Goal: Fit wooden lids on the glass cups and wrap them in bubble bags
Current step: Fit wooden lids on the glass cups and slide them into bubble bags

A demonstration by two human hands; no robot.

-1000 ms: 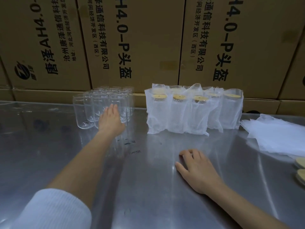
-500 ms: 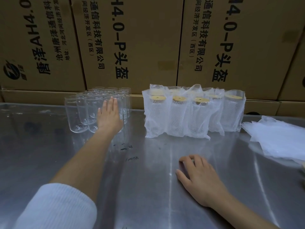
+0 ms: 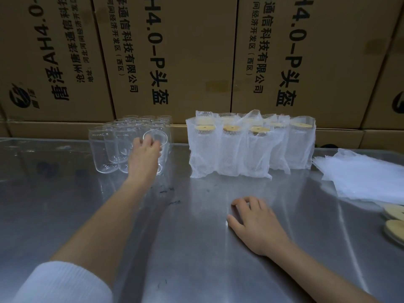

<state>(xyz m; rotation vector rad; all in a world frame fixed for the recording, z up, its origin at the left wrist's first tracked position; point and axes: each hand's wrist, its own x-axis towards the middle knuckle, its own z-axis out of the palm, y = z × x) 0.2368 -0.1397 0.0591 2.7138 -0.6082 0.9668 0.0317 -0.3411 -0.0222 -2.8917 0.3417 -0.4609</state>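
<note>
A steel table (image 3: 196, 248) is stretching out under a wall of printed cardboard boxes (image 3: 185, 51). On its far left, a cluster of bare glass cups (image 3: 113, 147) is standing upright, and the left hand (image 3: 145, 158) is reaching in among them, fingers curling round the front right cup (image 3: 157, 141), which is tilting with its open mouth toward the camera. A white sleeve (image 3: 61, 283) is showing at the near edge. Just to the right of the cups, well apart from the hand, wrapped cups (image 3: 251, 147) are standing in rows, wooden lids showing through the bubble bags. The right hand (image 3: 255, 224) is resting on the table, palm down, fingers loosely bent and holding nothing. Far right, a stack of flat bubble bags (image 3: 363, 173) is lying beside loose wooden lids (image 3: 394, 219) at the frame's edge.
</note>
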